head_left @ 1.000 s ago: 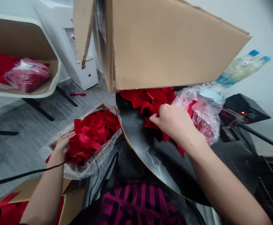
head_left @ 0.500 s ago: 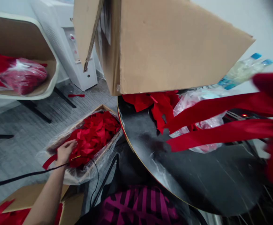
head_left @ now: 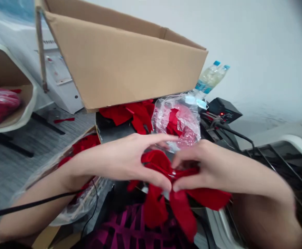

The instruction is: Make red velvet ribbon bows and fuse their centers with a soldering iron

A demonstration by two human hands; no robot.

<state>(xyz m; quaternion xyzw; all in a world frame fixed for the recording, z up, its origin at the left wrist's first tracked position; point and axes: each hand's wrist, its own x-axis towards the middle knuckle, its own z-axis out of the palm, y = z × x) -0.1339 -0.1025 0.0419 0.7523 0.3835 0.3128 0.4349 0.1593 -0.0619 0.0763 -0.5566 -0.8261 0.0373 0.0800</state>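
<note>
A red ribbon bow [head_left: 156,162] with long hanging tails is held up between both hands above the black round table. My left hand [head_left: 138,159] curves round its left loop, thumb at the bow's centre. My right hand [head_left: 195,166] pinches the bow just right of the centre, fingers bent, thumb tip close to the left thumb. A small pale, shiny spot shows at the middle of the bow. Behind the hands, a clear plastic bag [head_left: 189,119] with red pieces inside lies on the table beside loose red ribbon pieces [head_left: 125,114].
A large open cardboard box [head_left: 130,65] stands at the table's back. Bottles with blue caps [head_left: 213,77] and a black device [head_left: 226,109] with a red light are behind right. Left below is a plastic-lined box [head_left: 88,135] of red ribbon. A black cord [head_left: 37,204] crosses my left forearm.
My left hand has come up from the plastic-lined box of ribbon to the bow. The bow has moved from the right edge to the middle, and my right hand now shows on it.
</note>
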